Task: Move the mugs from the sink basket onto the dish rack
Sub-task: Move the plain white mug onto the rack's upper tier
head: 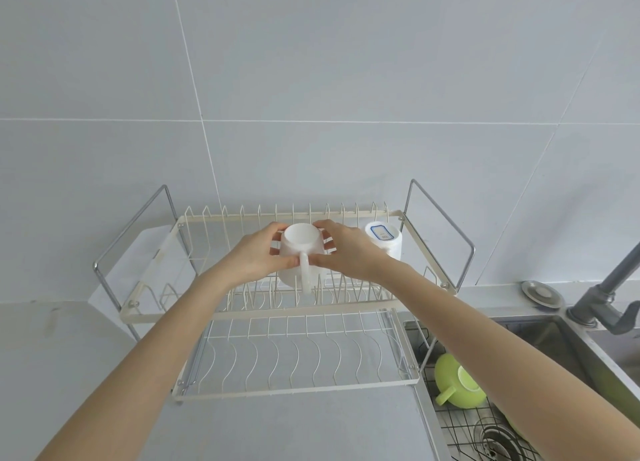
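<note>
A white mug (298, 249) is upside down over the upper tier of the cream wire dish rack (258, 313), its handle pointing toward me. My left hand (258, 252) grips its left side and my right hand (346, 252) its right side. Another white mug (384, 240) with a blue label on its base stands upside down on the upper tier at the right. A green mug (457, 386) lies in the black wire sink basket (460, 426), partly hidden by my right forearm.
The rack's lower tier (298, 363) holds nothing. A steel sink (568, 353) with a drain (497, 438) is at the lower right, a grey faucet (609, 298) behind it, and a round metal lid (541, 292) on the ledge. Tiled wall stands behind.
</note>
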Demonstrator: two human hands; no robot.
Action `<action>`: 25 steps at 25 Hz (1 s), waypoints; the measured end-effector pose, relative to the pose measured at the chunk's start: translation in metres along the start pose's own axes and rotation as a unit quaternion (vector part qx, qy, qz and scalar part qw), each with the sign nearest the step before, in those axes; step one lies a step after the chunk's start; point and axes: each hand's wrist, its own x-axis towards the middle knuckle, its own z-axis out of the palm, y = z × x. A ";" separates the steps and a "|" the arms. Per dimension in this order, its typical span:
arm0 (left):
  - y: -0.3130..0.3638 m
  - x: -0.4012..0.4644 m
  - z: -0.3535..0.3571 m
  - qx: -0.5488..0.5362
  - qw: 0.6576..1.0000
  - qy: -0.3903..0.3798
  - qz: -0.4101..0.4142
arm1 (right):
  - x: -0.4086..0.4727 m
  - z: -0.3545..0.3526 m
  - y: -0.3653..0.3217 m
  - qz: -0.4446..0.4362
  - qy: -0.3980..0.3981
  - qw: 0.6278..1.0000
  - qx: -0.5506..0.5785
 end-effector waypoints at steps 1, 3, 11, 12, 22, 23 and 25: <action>0.000 0.000 -0.001 -0.002 1.000 -0.004 -0.002 | 0.000 0.000 0.000 0.001 0.000 1.000 0.000; 0.001 0.000 -0.002 -0.016 1.000 -0.019 -0.008 | 0.000 -0.002 -0.001 0.008 -0.007 1.000 0.004; 0.025 -0.015 -0.014 0.136 0.989 -0.040 -0.032 | -0.025 -0.034 -0.003 -0.006 -0.036 0.995 -0.094; 0.033 -0.019 -0.015 0.175 0.984 -0.027 -0.028 | -0.033 -0.041 -0.003 -0.011 -0.028 0.994 -0.108; 0.131 -0.068 0.026 0.377 0.916 0.111 0.074 | -0.122 -0.096 0.021 -0.042 0.074 0.972 -0.218; 0.138 -0.069 0.034 0.379 0.915 0.110 0.078 | -0.128 -0.100 0.026 -0.036 0.079 0.971 -0.224; 0.155 -0.070 0.051 0.378 0.914 0.112 0.094 | -0.142 -0.109 0.039 -0.024 0.090 0.967 -0.236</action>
